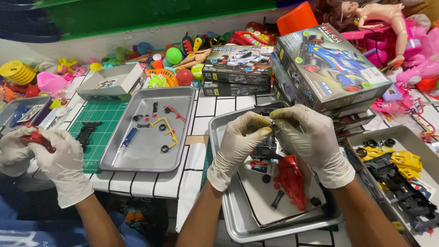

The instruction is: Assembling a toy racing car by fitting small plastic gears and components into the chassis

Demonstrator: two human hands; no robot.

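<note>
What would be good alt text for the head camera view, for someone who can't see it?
Two white-gloved hands, left hand and right hand, hold a small black toy car chassis above a silver metal tray with a red plastic car body. A co-worker's gloved hands hold a red part at left.

White gloves are worn on the left hand [238,146] and right hand [315,142]; a red plastic car body [291,180] is seen in the silver metal tray [238,224].

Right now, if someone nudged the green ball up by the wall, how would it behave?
The green ball is round and smooth, so it would probably roll. It looks like light plastic. The red ball and the other toys crowded around it would likely stop it quickly.
</note>
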